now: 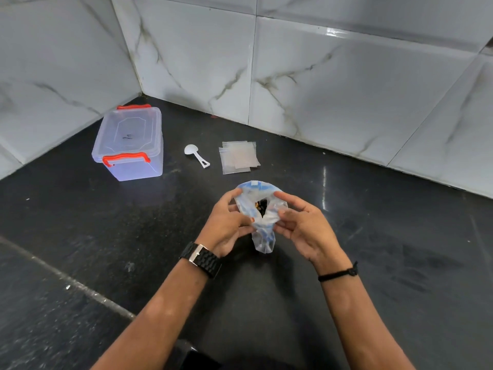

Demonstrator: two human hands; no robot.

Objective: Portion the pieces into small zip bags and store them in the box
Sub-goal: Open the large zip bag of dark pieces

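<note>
Just below the middle of the frame a clear plastic bag with blue markings (pixel 260 209) is held between both hands, its mouth pulled open toward the camera so that a few dark pieces (pixel 261 205) show inside (too small to tell what they are). The bag's lower end hangs down between the wrists, above the dark bench (pixel 386 236).

The left hand (pixel 226 222) grips the bag's left edge, thumb up at the rim and fingers curled into the plastic. The right hand (pixel 304 222) grips the right edge in the same way, forefinger reaching to the rim and the other fingers bent against the bag's side. Both forearms come up from the bottom of the frame; the left wrist wears a black-strapped watch (pixel 201 259), the right a thin black cord (pixel 338 273).

Above the bag, a short way up the bench, lies a loose stack of small clear zip bags (pixel 238 157), flat and overlapping. To their left lies a white plastic scoop (pixel 196 154), bowl pointing to the upper left. Farther left, well apart from the hands, stands a clear plastic box (pixel 130 144) with its lid on and orange-red clasps at both ends. Grey-veined marble tiles (pixel 293 62) form the walls behind, meeting in a corner at the upper left.
</note>
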